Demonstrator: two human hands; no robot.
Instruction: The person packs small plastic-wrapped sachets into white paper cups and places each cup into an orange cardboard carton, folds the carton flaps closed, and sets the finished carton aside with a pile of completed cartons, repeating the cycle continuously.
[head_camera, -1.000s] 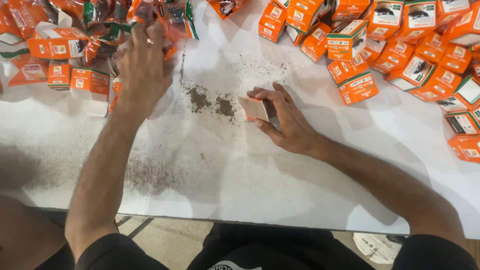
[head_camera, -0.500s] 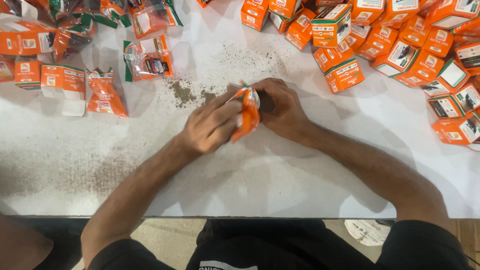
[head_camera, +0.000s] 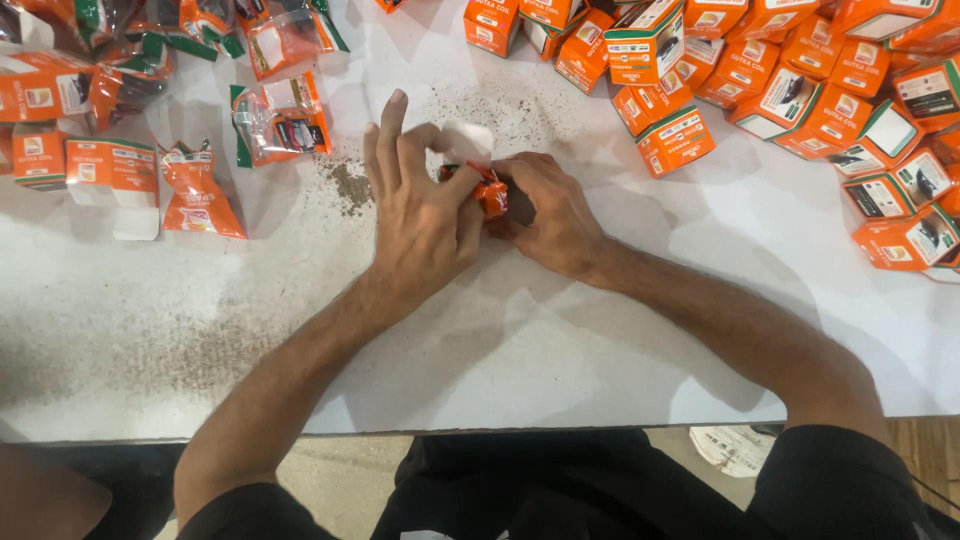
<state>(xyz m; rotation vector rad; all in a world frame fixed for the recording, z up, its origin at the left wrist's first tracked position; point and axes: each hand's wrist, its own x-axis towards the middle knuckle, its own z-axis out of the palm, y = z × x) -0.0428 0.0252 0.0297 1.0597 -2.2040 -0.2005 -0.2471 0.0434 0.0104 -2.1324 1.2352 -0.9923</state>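
on the white table (head_camera: 560, 330), both hands, left (head_camera: 425, 215) and right (head_camera: 550, 210), together clamp an orange packet (head_camera: 490, 190); contents unseen.

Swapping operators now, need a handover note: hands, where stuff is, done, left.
Left hand: fingers on the orange pouch, pressing it toward the right hand.
Right hand: holds the small box, mostly hidden, at the pouch.
Loose pouches lie upper left, flat cartons far left, closed orange boxes piled upper right on the white table; dark spilled crumbs by the hands.
Done: many boxes closed.
Left: this pouch not yet inside; loose pouches remain.
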